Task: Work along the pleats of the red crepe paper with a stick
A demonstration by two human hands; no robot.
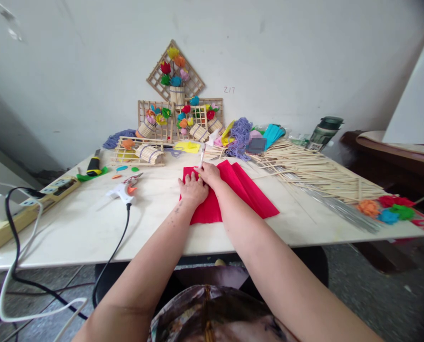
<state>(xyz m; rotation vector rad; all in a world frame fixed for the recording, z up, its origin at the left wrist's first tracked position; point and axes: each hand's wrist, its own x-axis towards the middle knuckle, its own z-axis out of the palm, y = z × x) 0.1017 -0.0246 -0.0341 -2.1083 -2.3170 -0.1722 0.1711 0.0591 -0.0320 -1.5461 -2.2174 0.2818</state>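
Red crepe-like sheet (233, 190) lies folded on the pale table, its right part fanned into pleats. My left hand (194, 190) rests on the sheet's left part, fingers spread and pressing it down. My right hand (210, 175) is closed around a white pen (202, 156), which stands nearly upright close to the upper left edge of the sheet. The two hands are side by side, and the pen's tip is hidden by the fingers.
A glue gun (123, 191) with a black cord and a power strip (30, 211) are on the left. Bamboo sticks (312, 173) and a dark bottle (325, 134) lie right. Flower-decorated lattices (155, 118) stand at the back.
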